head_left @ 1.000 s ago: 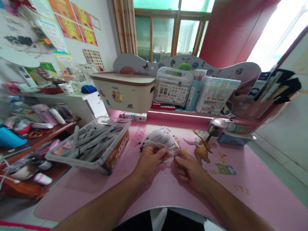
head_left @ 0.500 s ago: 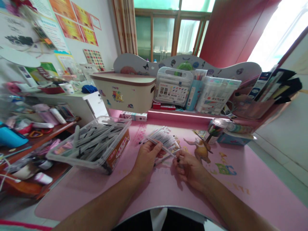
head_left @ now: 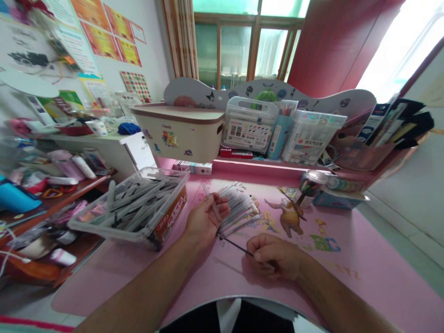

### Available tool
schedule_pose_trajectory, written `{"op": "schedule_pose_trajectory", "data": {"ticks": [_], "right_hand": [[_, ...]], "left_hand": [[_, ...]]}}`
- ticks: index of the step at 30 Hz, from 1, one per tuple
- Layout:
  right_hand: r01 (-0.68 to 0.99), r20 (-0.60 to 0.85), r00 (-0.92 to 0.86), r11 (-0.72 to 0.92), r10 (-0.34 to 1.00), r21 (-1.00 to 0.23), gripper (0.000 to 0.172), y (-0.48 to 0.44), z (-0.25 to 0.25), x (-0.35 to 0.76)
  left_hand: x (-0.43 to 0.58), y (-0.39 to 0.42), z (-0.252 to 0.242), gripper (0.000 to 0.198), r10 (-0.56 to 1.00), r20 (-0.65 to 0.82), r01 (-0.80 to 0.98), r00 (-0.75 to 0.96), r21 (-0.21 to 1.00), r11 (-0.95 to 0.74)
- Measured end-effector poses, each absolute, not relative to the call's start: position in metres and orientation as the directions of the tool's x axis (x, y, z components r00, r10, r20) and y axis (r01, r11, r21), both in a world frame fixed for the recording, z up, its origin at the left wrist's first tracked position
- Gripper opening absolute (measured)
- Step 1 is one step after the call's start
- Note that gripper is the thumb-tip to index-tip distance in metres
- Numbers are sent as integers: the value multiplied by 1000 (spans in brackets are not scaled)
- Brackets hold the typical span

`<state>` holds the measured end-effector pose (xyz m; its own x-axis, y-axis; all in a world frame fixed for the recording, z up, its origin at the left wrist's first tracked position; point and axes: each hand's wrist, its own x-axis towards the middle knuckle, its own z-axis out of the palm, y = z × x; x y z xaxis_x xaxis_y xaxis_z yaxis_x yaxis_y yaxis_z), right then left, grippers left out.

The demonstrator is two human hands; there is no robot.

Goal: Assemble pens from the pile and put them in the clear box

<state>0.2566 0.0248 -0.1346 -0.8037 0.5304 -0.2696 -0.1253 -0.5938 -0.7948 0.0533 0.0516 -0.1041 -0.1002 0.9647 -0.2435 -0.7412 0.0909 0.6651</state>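
Observation:
My left hand [head_left: 206, 219], palm turned up, closes its fingers on a pale translucent pen barrel [head_left: 215, 210]. To its right my right hand [head_left: 274, 254] pinches a thin black pen refill [head_left: 236, 245]. The refill's far end points up and left, near the heel of my left hand; whether they touch I cannot tell. Just beyond the hands lies a pile of slim whitish sticks [head_left: 239, 203], like refills, on the pink desk [head_left: 208, 286]. A clear plastic box [head_left: 128, 238], heaped with frosted pen barrels [head_left: 138, 201], stands left of my left hand.
Behind the pile, a raised shelf bears a lidded cream bin [head_left: 183, 136], a clear marker case [head_left: 249, 125] and another clear pen box [head_left: 312, 138]. A can of pens [head_left: 310, 187] and a blue box [head_left: 335, 200] stand back right. Cluttered shelves [head_left: 79, 185] are at left.
My right hand has moved down and right and now holds the black refill. My left hand has turned palm up and drawn slightly left with the barrel, apart from my right.

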Motion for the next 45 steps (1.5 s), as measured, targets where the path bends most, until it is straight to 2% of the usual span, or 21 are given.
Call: {"op": "schedule_pose_trajectory", "data": {"ticks": [3, 6, 8, 11, 13, 14, 17, 20, 22, 24, 26, 28, 32, 35, 38, 41, 45], "right_hand": [[-167, -209, -811, -558, 547, -813, 28, 24, -134, 256], [-277, -190, -661, -472, 726, -837, 32, 27, -132, 253], [-283, -211, -545, -415, 812, -865, 33, 29, -132, 250], [-205, -240, -478, -373, 845, -905, 33, 30, -133, 247], [-160, -252, -491, -370, 834, -915, 32, 29, -134, 245], [-154, -258, -502, -380, 825, -912, 30, 29, -134, 244], [-195, -249, -470, -375, 847, -906, 18, 30, -135, 242], [-153, -92, -265, -136, 960, -979, 9, 30, -134, 242], [1, 119, -104, 120, 987, -993, 6, 28, -131, 243], [190, 324, -48, 327, 945, -926, 8, 23, -127, 242], [309, 451, -125, 466, 884, -829, 13, 19, -125, 240], [346, 522, -249, 579, 816, -739, 17, 16, -125, 238], [351, 553, -422, 692, 719, -631, 18, 16, -128, 235], [344, 530, -478, 705, 700, -621, 19, 16, -128, 235], [327, 500, -501, 690, 706, -646, 20, 14, -125, 235], [286, 463, -515, 654, 721, -700, 31, 10, -121, 237], [211, 460, -486, 611, 743, -763, 42, 10, -120, 242]], "left_hand": [[51, 54, -108, 13, 960, -271, -758, -69, 640, 127], [60, 45, -112, 32, 961, -271, -716, 50, 661, 224], [70, 36, -113, 37, 949, -256, -661, 182, 683, 311], [83, 27, -115, 26, 911, -266, -583, 314, 703, 406], [88, 25, -118, 12, 903, -302, -556, 306, 713, 427], [88, 25, -119, 10, 905, -318, -550, 284, 719, 425], [86, 27, -119, 22, 905, -349, -576, 243, 698, 424], [84, 26, -114, 28, 850, -421, -623, 316, 584, 520], [85, 24, -112, 23, 800, -470, -624, 373, 511, 591], [89, 21, -113, 15, 762, -490, -615, 424, 461, 639], [94, 18, -114, 13, 732, -482, -602, 482, 425, 676], [98, 16, -115, 19, 720, -461, -602, 519, 401, 691], [103, 13, -111, 40, 723, -462, -638, 513, 357, 682], [105, 12, -109, 45, 727, -471, -660, 500, 336, 672], [107, 12, -112, 33, 748, -491, -688, 446, 346, 637], [108, 13, -116, 20, 765, -506, -700, 398, 371, 610], [106, 16, -119, 16, 774, -494, -708, 396, 374, 600]]}}
